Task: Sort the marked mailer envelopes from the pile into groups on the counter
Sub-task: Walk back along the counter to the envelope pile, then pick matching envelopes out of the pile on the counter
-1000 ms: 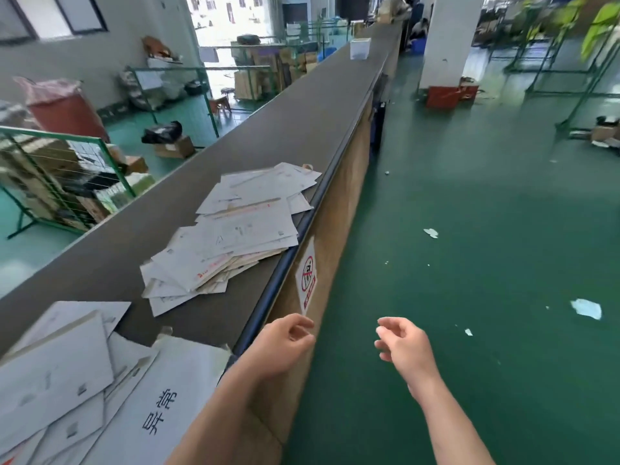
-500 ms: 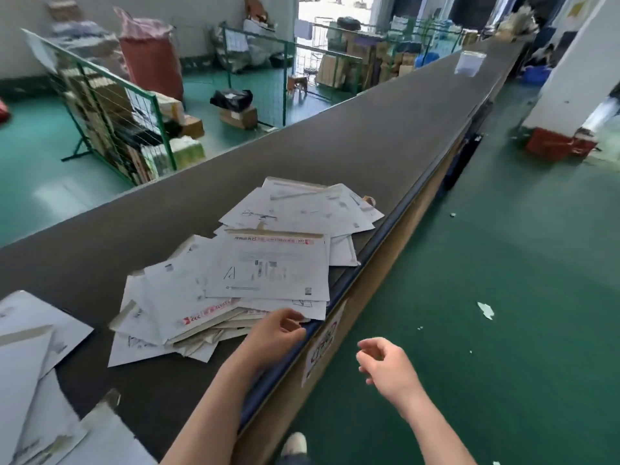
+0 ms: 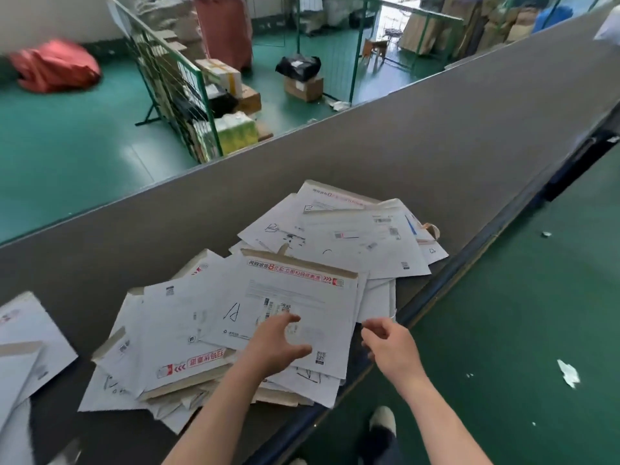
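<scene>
Reaching over the pile of mailer envelopes [image 3: 268, 297] on the grey counter [image 3: 419, 146], the left hand [image 3: 276, 345] has its fingers spread and loosely bent above the top envelope marked "A" [image 3: 285, 303], holding nothing; whether it touches the paper cannot be told. The right hand [image 3: 391, 347], fingers loosely curled and empty, hangs at the counter's dark blue edge [image 3: 469, 256] just beside the pile. More envelopes [image 3: 23, 344] lie apart at the left, a green wire fence [image 3: 181, 82] with cardboard boxes [image 3: 303, 87] stands beyond the counter, and paper scraps [image 3: 568, 372] lie on the green floor.
</scene>
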`<state>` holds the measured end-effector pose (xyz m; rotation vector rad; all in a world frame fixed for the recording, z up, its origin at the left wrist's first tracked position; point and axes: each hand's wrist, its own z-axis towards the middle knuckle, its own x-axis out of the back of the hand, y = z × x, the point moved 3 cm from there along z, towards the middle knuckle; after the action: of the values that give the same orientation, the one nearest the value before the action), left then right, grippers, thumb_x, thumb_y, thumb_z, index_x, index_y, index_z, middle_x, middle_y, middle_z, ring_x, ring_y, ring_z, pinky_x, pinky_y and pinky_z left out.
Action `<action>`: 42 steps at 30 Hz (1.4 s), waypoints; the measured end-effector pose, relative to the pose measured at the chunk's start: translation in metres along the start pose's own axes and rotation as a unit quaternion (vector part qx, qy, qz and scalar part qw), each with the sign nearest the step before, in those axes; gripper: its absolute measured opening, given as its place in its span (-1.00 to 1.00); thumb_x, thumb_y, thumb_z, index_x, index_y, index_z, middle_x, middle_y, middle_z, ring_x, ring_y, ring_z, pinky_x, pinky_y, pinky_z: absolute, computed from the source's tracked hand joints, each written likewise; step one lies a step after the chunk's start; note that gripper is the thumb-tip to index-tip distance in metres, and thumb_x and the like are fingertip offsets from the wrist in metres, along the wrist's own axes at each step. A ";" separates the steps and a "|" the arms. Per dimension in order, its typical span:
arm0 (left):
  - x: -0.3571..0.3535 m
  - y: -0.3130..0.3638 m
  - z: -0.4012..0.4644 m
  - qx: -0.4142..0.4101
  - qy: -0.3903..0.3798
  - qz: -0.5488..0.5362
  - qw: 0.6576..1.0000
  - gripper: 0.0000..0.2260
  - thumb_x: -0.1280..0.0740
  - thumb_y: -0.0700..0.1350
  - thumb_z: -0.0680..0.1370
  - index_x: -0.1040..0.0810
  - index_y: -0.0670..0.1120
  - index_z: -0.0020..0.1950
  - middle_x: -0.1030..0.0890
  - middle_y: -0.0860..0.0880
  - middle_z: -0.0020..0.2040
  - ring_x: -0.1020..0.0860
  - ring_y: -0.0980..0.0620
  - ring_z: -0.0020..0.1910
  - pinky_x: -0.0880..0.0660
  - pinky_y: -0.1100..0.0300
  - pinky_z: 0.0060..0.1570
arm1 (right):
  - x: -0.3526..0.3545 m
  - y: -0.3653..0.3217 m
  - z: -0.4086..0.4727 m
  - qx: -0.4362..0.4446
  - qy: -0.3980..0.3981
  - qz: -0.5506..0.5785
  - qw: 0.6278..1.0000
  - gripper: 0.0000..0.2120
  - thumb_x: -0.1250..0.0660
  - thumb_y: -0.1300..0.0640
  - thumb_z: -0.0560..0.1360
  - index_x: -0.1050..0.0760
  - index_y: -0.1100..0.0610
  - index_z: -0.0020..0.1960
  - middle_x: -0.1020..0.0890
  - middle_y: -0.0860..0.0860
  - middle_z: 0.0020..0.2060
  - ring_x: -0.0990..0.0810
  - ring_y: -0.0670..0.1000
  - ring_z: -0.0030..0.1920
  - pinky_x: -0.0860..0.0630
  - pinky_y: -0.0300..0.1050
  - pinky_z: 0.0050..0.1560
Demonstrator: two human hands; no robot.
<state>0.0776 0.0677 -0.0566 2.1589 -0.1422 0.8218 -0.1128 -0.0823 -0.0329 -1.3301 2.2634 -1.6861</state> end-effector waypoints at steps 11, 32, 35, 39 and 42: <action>-0.061 0.007 0.007 0.153 0.040 0.106 0.982 -0.11 -0.46 0.24 0.49 -0.06 0.07 0.67 0.09 0.11 0.68 0.12 0.04 0.66 0.10 0.04 0.63 | 0.026 -0.022 0.160 0.046 -0.167 -0.135 0.976 -0.61 -0.38 0.16 0.58 -0.48 0.11 0.40 -0.59 0.01 0.26 -0.54 0.02 0.20 -0.41 -0.11 0.17; -0.068 -0.014 -0.054 0.375 0.312 -0.285 0.825 -0.43 -0.51 -0.09 0.53 -0.41 -0.11 0.49 -0.64 -0.08 0.27 -0.59 -0.04 0.21 -0.48 0.06 0.26 | -0.027 0.015 0.153 0.090 -0.248 -0.320 0.910 -0.59 -0.50 -0.08 0.47 -0.44 0.02 0.21 -0.58 -0.02 0.10 -0.58 0.04 0.10 -0.61 0.11 0.14; -0.069 -0.021 -0.059 0.365 0.323 -0.321 0.812 -0.35 -0.51 -0.05 0.54 -0.33 -0.10 0.57 -0.65 -0.08 0.28 -0.57 -0.05 0.27 -0.46 0.03 0.26 | -0.023 0.022 0.139 0.064 -0.256 -0.314 0.912 -0.77 -0.48 0.01 0.51 -0.51 0.04 0.08 -0.62 -0.03 0.01 -0.60 0.04 0.08 -0.60 0.04 0.12; -0.069 -0.037 -0.065 0.354 0.328 -0.389 0.785 -0.38 -0.53 -0.04 0.52 -0.39 -0.11 0.52 -0.67 -0.06 0.21 -0.59 -0.04 0.21 -0.49 0.01 0.23 | -0.021 0.024 0.122 0.052 -0.249 -0.292 0.922 -0.72 -0.52 0.06 0.48 -0.49 0.06 0.09 -0.61 -0.06 -0.03 -0.60 -0.01 0.02 -0.59 -0.02 0.08; -0.070 -0.040 -0.064 0.335 0.340 -0.423 0.770 -0.51 -0.54 -0.07 0.51 -0.48 -0.11 0.38 -0.67 0.00 0.08 -0.64 -0.03 0.10 -0.57 -0.06 0.22 | -0.019 0.019 0.119 0.046 -0.257 -0.272 0.926 -0.57 -0.56 0.08 0.45 -0.43 0.09 0.20 -0.61 -0.03 0.05 -0.62 0.00 0.06 -0.61 -0.06 0.06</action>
<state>0.0044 0.1290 -0.0953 1.9935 1.5916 1.1016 -0.0554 -0.1613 -0.1061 -2.1985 1.5900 -1.2876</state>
